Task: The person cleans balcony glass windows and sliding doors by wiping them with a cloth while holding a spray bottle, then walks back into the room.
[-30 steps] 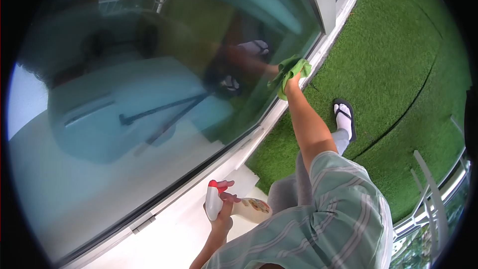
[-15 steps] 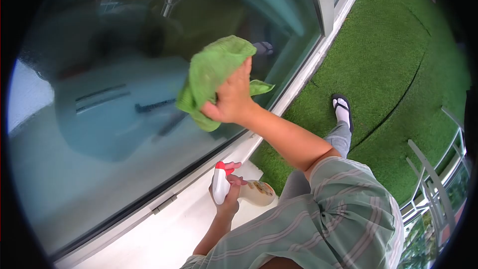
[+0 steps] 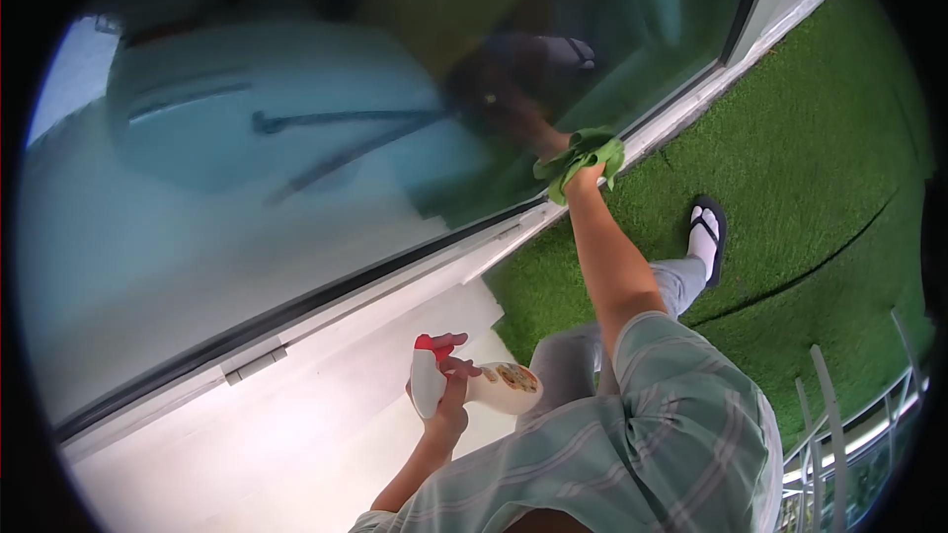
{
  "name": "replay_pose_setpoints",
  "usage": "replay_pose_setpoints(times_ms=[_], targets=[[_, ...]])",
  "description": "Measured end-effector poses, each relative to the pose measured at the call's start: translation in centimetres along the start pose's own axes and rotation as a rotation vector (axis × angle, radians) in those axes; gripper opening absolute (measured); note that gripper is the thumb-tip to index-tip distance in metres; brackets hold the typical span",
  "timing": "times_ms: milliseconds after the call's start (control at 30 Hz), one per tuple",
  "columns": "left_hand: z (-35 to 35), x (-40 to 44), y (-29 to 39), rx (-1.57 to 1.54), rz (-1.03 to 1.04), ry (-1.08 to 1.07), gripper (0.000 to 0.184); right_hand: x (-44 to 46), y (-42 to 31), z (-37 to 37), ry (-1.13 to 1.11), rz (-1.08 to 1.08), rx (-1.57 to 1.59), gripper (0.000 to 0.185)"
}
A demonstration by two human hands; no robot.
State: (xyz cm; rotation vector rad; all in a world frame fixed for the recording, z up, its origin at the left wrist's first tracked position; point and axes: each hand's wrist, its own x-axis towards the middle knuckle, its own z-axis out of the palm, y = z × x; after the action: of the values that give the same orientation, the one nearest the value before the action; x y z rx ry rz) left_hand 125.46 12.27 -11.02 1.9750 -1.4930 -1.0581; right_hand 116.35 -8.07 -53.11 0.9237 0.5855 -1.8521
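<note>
My left hand [image 3: 449, 405] is wrapped round the neck of a spray bottle [image 3: 509, 389] with a white and red trigger head, its fingers by the red trigger. The bottle's pale body with a printed label tilts to the right. My right hand [image 3: 585, 178] holds a bunched green cloth [image 3: 595, 148] at the bottom edge of a large dark window pane [image 3: 326, 227], near its lower frame. The cloth hides most of the right fingers. The arm's reflection shows in the glass.
A white ledge [image 3: 247, 434] runs below the window frame [image 3: 395, 262]. Green artificial turf [image 3: 790, 178] lies to the right, where my foot in a black flip-flop [image 3: 706, 237] stands. Grey metal bars [image 3: 829, 424] rise at the lower right.
My right hand has moved down and right across the glass with the cloth, from mid-pane to the lower edge. The cloth is now more bunched. My left hand keeps the spray bottle.
</note>
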Motion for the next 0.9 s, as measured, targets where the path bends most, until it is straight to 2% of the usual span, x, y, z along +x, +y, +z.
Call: replay_pose_setpoints(times_ms=[100, 167, 233, 267, 300, 333, 367, 433, 467, 533, 600, 667, 700, 733, 767, 800, 867, 900], targets=[[-0.5, -1.3, 2.3, -0.015, 0.020, 0.006, 0.049, -6.6, 4.1, 0.1, 0.010, 0.278, 0.007, 0.042], [-2.0, -2.2, 4.5, -0.124, 0.030, 0.008, 0.042, -12.6, 5.9, 2.8, -0.004, 0.399, 0.010, 0.043], [-3.7, -3.4, 6.7, -0.214, 0.049, 0.024, 0.040, -19.7, 6.0, 8.1, 0.083, 0.481, 0.046, 0.043], [-4.7, -4.1, 7.7, -0.245, 0.059, 0.039, 0.040, -23.8, 4.9, 11.4, 0.032, 0.528, -0.003, 0.044], [-5.7, -4.7, 8.8, -0.285, 0.084, 0.054, 0.041, -29.0, 2.7, 15.9, 0.174, 0.580, -0.211, 0.043], [-6.6, -5.2, 10.1, -0.304, 0.118, 0.057, 0.041, -30.9, 3.5, 17.5, 0.156, 0.574, -0.273, 0.043], [-7.6, -6.0, 11.2, -0.326, 0.150, 0.065, 0.042, -36.9, -0.7, 22.7, 0.094, 0.694, -0.405, 0.044], [-9.3, -6.9, 13.6, -0.378, 0.202, 0.098, 0.042, -41.7, -4.0, 27.1, -0.062, 0.979, -0.431, 0.053], [-10.1, -7.2, 14.1, -0.424, 0.254, 0.096, 0.043, -43.7, -6.7, 28.8, -0.350, 1.109, -0.422, 0.058], [-11.2, -8.5, 16.7, -0.444, 0.293, 0.113, 0.044, -49.5, -13.9, 33.8, -0.744, 1.063, -0.559, 0.053], [-11.7, -8.8, 17.8, -0.489, 0.345, 0.108, 0.044, -52.7, -20.0, 37.5, -1.036, 0.746, -0.693, 0.043], [-11.8, -9.1, 18.5, -0.510, 0.393, 0.111, 0.044, -53.8, -26.0, 39.9, -1.154, 0.492, -0.573, 0.037], [-11.6, -9.5, 18.9, -0.507, 0.413, 0.117, 0.045, -53.0, -29.2, 41.4, -1.371, 0.182, -0.633, 0.035], [-11.3, -9.7, 19.3, -0.503, 0.435, 0.127, 0.045, -52.1, -32.7, 43.0, -1.441, -0.037, -0.648, 0.034], [-10.8, -9.9, 19.9, -0.513, 0.453, 0.142, 0.046, -51.1, -36.2, 44.7, -1.479, -0.266, -0.658, 0.033], [-10.1, -10.2, 20.4, -0.515, 0.450, 0.167, 0.046, -50.4, -39.0, 46.3, -1.382, -0.383, -0.634, 0.031], [-8.3, -10.4, 21.6, -0.516, 0.441, 0.213, 0.046, -51.8, -42.8, 49.4, -0.981, -0.376, -0.336, 0.030], [-6.9, -10.6, 22.1, -0.533, 0.428, 0.240, 0.046, -50.0, -44.9, 51.3, -0.988, -0.465, -0.367, 0.030]])
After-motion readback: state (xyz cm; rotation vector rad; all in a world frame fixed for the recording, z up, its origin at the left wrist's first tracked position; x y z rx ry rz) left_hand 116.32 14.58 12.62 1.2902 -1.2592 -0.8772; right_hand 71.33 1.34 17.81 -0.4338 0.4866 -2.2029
